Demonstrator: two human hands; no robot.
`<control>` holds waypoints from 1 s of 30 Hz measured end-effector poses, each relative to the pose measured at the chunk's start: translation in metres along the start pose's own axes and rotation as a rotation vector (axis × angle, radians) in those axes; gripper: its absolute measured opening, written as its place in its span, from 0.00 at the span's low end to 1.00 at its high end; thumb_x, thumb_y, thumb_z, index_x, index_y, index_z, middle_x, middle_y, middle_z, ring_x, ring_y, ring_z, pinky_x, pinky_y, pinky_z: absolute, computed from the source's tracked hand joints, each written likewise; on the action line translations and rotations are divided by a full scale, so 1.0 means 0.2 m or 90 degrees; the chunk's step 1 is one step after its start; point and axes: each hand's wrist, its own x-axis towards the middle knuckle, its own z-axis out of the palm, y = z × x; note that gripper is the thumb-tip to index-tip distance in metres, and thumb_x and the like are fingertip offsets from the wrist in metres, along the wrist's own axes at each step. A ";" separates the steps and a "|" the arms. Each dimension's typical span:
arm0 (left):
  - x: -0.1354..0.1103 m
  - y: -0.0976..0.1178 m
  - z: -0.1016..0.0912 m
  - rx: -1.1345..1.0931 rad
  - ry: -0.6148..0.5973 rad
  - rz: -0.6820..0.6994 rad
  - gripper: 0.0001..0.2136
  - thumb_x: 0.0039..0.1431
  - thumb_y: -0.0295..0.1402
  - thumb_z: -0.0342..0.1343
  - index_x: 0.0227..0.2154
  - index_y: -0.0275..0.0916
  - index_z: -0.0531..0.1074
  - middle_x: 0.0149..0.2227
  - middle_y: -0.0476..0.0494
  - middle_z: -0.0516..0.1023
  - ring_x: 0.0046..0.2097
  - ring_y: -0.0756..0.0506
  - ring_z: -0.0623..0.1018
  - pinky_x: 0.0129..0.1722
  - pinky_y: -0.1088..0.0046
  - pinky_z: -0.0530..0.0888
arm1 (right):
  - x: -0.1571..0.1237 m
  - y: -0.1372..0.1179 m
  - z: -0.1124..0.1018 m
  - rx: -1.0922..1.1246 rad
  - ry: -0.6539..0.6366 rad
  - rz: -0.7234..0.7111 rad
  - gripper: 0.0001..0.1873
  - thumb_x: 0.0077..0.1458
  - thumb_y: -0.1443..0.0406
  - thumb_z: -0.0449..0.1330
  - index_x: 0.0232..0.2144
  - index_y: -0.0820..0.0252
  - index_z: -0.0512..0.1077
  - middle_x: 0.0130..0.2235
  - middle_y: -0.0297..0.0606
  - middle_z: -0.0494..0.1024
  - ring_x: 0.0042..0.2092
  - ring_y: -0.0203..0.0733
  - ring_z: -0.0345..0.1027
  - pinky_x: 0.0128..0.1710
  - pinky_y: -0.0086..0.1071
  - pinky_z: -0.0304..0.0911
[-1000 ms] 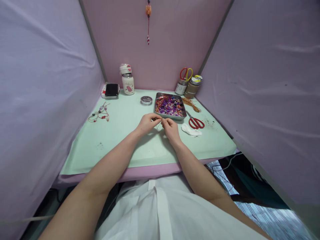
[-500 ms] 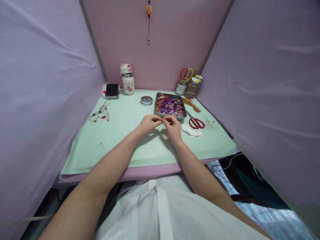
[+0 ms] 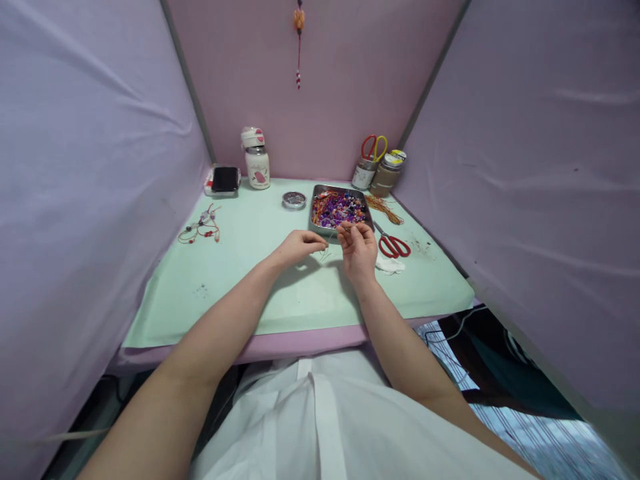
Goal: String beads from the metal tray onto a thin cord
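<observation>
Over the middle of the table, my left hand (image 3: 301, 248) pinches a thin cord (image 3: 324, 254) between thumb and fingertips; loose ends dangle below it. My right hand (image 3: 358, 250) is closed in a pinch at the near right corner of the bead tray, and a fine strand runs toward it from the left. What sits in its fingertips is too small to make out clearly, though it looks like the same cord. Just beyond both hands lies a metal tray (image 3: 311, 220) filled with purple, orange and dark beads (image 3: 337, 207).
Red-handled scissors (image 3: 394, 247) and a crumpled white cloth (image 3: 390, 265) lie right of my right hand. Brown cords (image 3: 385, 210), jars (image 3: 385, 179), a small round dish (image 3: 294, 200), a bottle (image 3: 258, 168), a phone (image 3: 225, 179) and a beaded string (image 3: 203, 227) are around the table.
My hands were together at the fingertips; now my right hand has moved right and turned its palm side up, drawing the strand between them. My left hand has hardly moved.
</observation>
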 end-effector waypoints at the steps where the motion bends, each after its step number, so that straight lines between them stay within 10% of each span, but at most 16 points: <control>1: 0.00 0.00 0.00 0.000 -0.002 -0.005 0.09 0.46 0.37 0.61 0.30 0.39 0.80 0.35 0.39 0.81 0.34 0.45 0.76 0.37 0.66 0.71 | 0.00 0.00 0.00 0.006 0.002 -0.012 0.12 0.52 0.59 0.61 0.34 0.54 0.61 0.40 0.34 0.78 0.41 0.36 0.75 0.43 0.34 0.71; 19: -0.03 0.04 -0.01 0.041 -0.077 -0.004 0.09 0.46 0.38 0.61 0.29 0.40 0.81 0.32 0.40 0.81 0.30 0.46 0.74 0.30 0.68 0.70 | 0.01 -0.01 -0.01 -0.073 0.090 -0.159 0.10 0.56 0.58 0.57 0.35 0.55 0.60 0.48 0.40 0.74 0.49 0.39 0.73 0.51 0.38 0.68; 30: -0.04 0.08 -0.03 -0.074 -0.049 0.125 0.10 0.49 0.39 0.60 0.32 0.39 0.80 0.49 0.39 0.77 0.38 0.48 0.74 0.34 0.71 0.69 | 0.01 0.08 -0.03 -0.079 -0.054 0.135 0.13 0.47 0.61 0.65 0.28 0.58 0.64 0.36 0.35 0.77 0.40 0.37 0.74 0.43 0.34 0.71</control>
